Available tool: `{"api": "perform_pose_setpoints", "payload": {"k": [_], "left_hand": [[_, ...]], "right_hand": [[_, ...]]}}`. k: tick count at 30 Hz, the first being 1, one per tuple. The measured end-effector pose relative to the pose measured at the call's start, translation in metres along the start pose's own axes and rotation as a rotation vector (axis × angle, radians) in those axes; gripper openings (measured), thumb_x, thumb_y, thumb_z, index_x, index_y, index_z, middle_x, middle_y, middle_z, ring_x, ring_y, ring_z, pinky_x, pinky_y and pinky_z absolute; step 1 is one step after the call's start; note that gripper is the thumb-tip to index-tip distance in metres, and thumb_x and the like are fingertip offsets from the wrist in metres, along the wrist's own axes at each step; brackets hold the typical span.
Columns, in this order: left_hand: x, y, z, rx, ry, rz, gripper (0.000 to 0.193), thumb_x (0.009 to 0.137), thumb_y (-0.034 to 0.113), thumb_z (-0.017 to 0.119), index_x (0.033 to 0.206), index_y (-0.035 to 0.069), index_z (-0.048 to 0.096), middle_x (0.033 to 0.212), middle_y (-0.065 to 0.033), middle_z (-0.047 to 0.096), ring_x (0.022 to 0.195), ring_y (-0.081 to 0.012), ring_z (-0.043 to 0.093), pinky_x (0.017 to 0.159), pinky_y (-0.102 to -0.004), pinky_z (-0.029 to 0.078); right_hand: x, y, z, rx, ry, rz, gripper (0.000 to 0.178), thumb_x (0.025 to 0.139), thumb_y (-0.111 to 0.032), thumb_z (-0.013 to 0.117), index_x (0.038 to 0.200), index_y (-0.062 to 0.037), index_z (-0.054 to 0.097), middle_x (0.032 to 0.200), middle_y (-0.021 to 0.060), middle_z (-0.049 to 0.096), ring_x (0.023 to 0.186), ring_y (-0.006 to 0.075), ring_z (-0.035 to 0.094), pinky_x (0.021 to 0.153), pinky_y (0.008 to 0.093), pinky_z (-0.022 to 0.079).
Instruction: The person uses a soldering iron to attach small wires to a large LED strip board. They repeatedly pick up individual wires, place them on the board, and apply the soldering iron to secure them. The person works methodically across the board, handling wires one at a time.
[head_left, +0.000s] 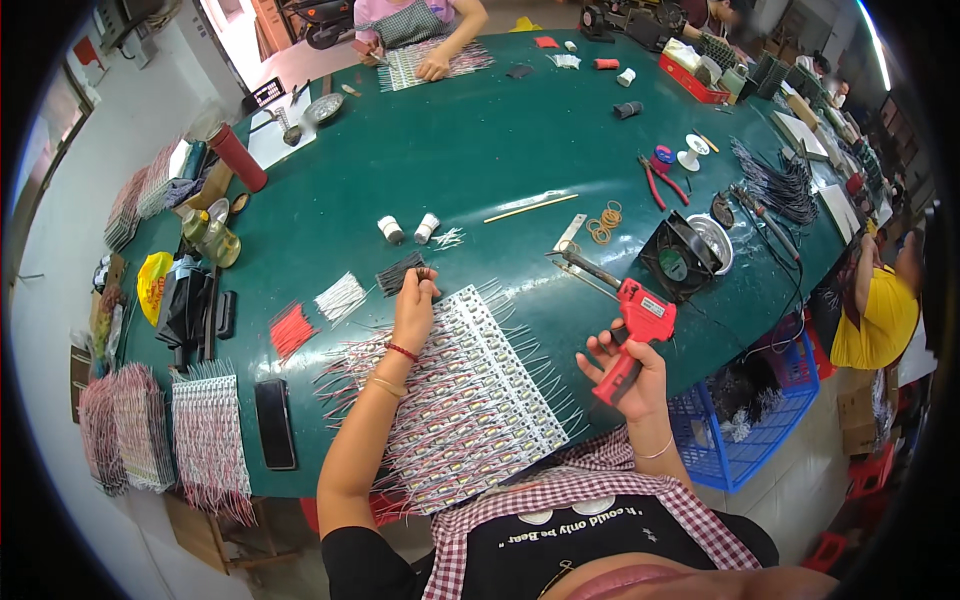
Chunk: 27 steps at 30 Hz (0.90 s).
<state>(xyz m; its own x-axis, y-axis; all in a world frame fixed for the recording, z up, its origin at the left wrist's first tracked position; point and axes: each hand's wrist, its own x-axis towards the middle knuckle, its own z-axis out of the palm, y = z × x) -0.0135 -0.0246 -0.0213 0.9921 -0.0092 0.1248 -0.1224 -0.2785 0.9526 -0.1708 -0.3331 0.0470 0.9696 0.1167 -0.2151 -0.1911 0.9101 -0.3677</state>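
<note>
I see a long green table point(470, 150) carrying a wide panel of wired strips point(465, 395) at my near edge, small bundles of red wires point(291, 329), white wires point(341, 296) and black wires point(399, 271), a black phone point(274, 423), two white spools point(407, 229), rubber bands point(605, 223), red pliers point(657, 180) and a small black fan point(677, 259)

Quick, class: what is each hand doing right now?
Left hand: closed, pinching black wires.
Right hand: closed, holding red soldering gun.
</note>
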Motion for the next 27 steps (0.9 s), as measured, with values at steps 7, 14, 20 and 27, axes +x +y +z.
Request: {"api": "perform_pose_setpoints", "payload": {"k": [7,14,20,27], "left_hand": [[-0.003,0.007,-0.005,-0.077,-0.064,-0.008,0.02,0.096,0.007,0.045,0.104,-0.003,0.061,0.086,-0.0043,0.061,0.078,-0.011,0.06,0.077,-0.0242,0.048],[0.001,0.005,-0.009,-0.26,-0.084,-0.029,0.023,0.094,0.002,0.047,0.111,-0.004,0.062,0.094,-0.0051,0.062,0.088,-0.0152,0.065,0.082,-0.0253,0.048],[-0.003,0.011,-0.013,-0.115,-0.131,0.075,0.024,0.091,-0.003,0.049,0.111,-0.005,0.063,0.095,-0.0082,0.061,0.089,-0.0177,0.066,0.084,-0.0256,0.049],[-0.051,0.089,0.01,-0.326,-0.351,-0.043,0.018,0.087,-0.003,0.056,0.101,-0.005,0.067,0.086,-0.01,0.068,0.081,-0.0167,0.067,0.078,-0.026,0.052]], "right_hand": [[0.003,0.002,0.006,-0.008,-0.016,0.008,0.028,0.084,-0.011,0.061,0.111,-0.0074,0.056,0.1,0.0119,0.064,0.108,0.03,0.058,0.102,0.0565,0.041],[0.004,0.003,0.007,-0.064,-0.048,0.019,0.03,0.085,-0.013,0.059,0.115,-0.009,0.055,0.103,0.0101,0.062,0.108,0.0279,0.057,0.101,0.055,0.042],[0.004,0.006,0.012,-0.056,-0.016,0.022,0.03,0.084,-0.01,0.059,0.114,-0.007,0.055,0.101,0.0135,0.064,0.105,0.0303,0.06,0.099,0.0555,0.043],[0.01,0.01,0.039,-0.418,-0.009,-0.034,0.037,0.087,-0.01,0.061,0.121,-0.0037,0.048,0.105,0.0165,0.064,0.088,0.0231,0.066,0.08,0.0377,0.054]]}}
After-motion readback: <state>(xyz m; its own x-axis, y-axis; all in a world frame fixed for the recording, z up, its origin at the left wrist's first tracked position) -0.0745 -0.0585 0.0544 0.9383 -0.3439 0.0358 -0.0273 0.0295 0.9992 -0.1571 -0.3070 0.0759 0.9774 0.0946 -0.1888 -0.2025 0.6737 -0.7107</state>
